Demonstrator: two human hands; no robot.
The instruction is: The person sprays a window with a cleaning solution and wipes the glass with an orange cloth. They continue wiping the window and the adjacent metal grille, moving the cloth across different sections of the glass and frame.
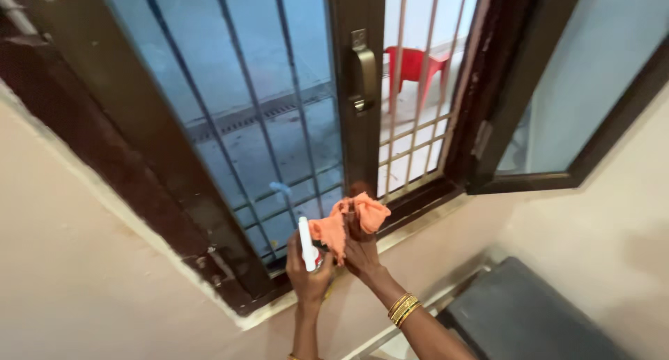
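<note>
Wiping looked to go best with the cloth bunched tight and pressed flat along the frame base. Furthest left, the left hand [309, 273] was curled around a white spray bottle [306, 243]; beside it, the right hand [360, 250] pinched an orange cloth [348, 222] just below the dark window frame [359, 144].

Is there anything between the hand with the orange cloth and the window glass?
Nothing visible. The right hand presses the orange cloth low on the window pane, by its dark frame. The metal bars lie behind the glass.
</note>
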